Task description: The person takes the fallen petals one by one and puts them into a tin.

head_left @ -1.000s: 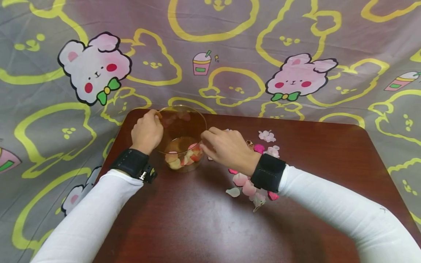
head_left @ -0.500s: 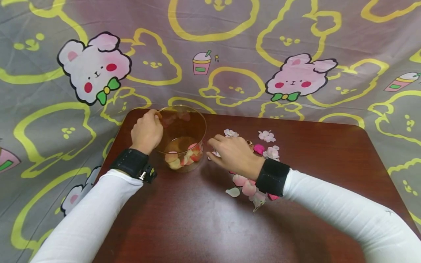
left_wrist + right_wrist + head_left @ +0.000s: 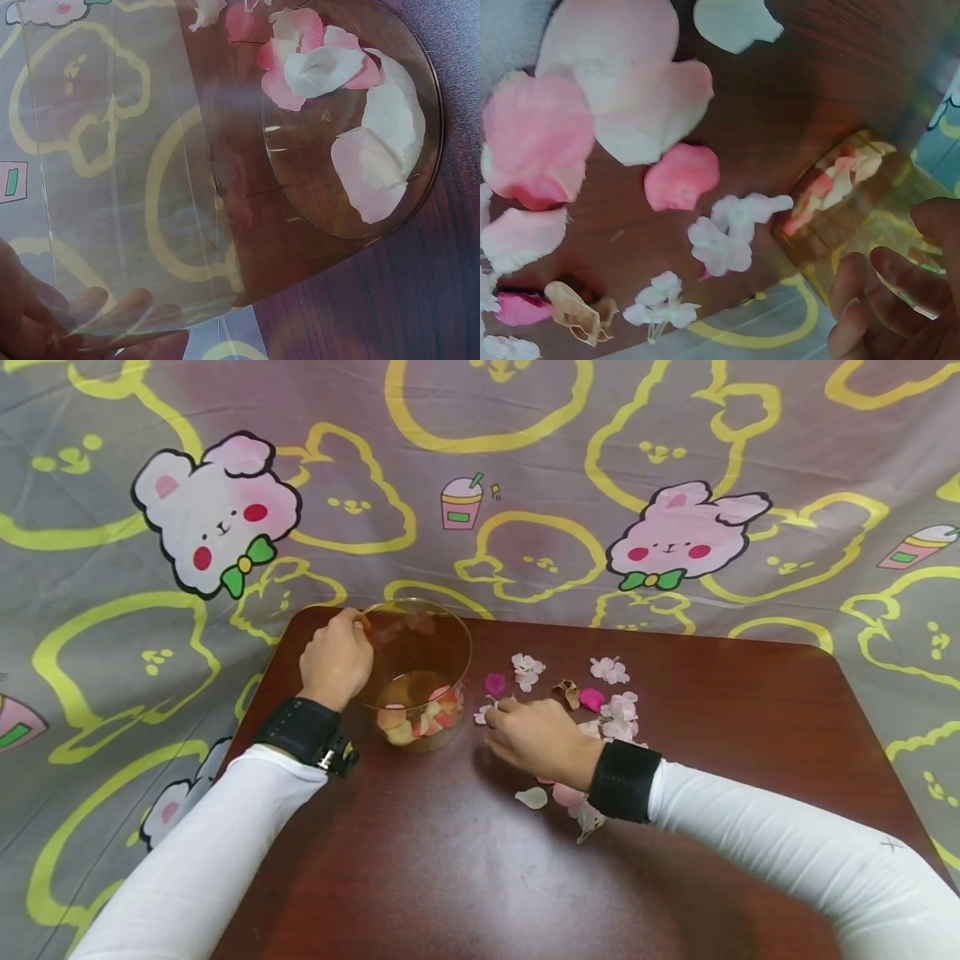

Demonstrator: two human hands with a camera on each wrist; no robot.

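A clear amber-tinted bowl [image 3: 420,643] stands on the dark wooden table [image 3: 450,877] at the back left. Pink and white petals [image 3: 420,720] lie in its bottom, shown close in the left wrist view [image 3: 352,112]. My left hand [image 3: 337,660] grips the bowl's left rim, its fingers [image 3: 45,322] seen through the wall. My right hand [image 3: 502,722] is low over the table just right of the bowl, fingers [image 3: 885,300] loosely curled and holding nothing. A small white blossom [image 3: 482,715] [image 3: 731,229] lies just off its fingertips.
Loose petals and blossoms lie scattered right of the bowl: a magenta petal [image 3: 495,683], white blossoms [image 3: 527,668], a dried brown piece [image 3: 566,692], and pale petals [image 3: 532,797] by my right wrist. A cartoon-print cloth [image 3: 525,460] hangs behind and around the table.
My right hand drew back from the bowl's side and sank to the table by the white blossom, uncovering the magenta petal. My left hand stayed on the rim.
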